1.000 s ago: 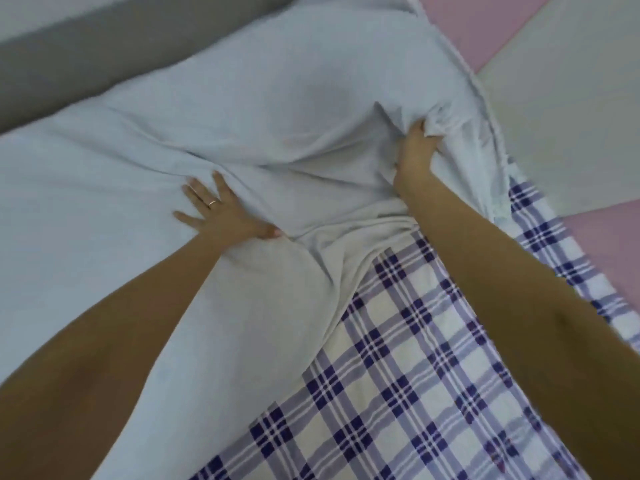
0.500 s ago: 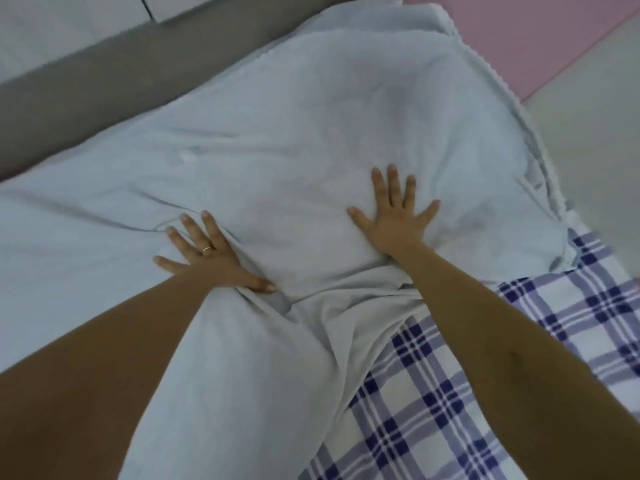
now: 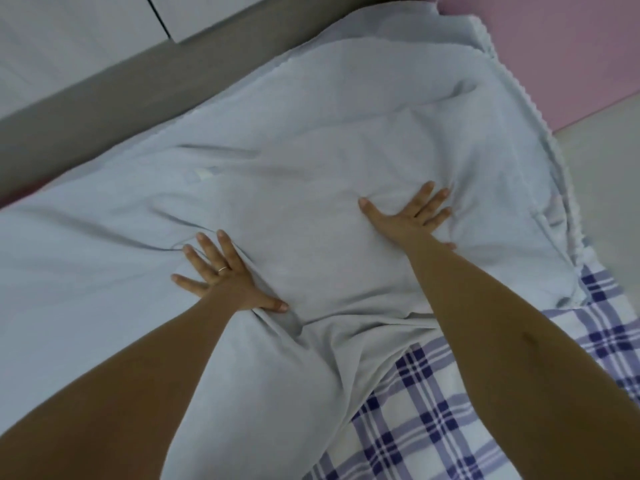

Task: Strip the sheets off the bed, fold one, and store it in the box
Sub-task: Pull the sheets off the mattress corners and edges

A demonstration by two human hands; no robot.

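Observation:
A pale blue sheet (image 3: 311, 140) lies spread and rumpled over most of the view, folded over on itself near the middle. Under it at the lower right shows a white sheet with a blue and purple check (image 3: 433, 420). My left hand (image 3: 225, 275), with a ring on one finger, presses flat on the pale blue sheet with fingers spread. My right hand (image 3: 412, 216) lies flat on the same sheet further right, fingers spread and pointing toward the sheet's right edge. No box is in view.
A grey band (image 3: 114, 95) runs diagonally along the far edge of the sheet, with white panels (image 3: 69, 32) behind it. Pink (image 3: 561, 46) and pale floor mats (image 3: 609, 174) lie at the upper right.
My right hand let go of the bunched sheet edge, laid it down and now slides flat to the right. My left hand stays pressed in place.

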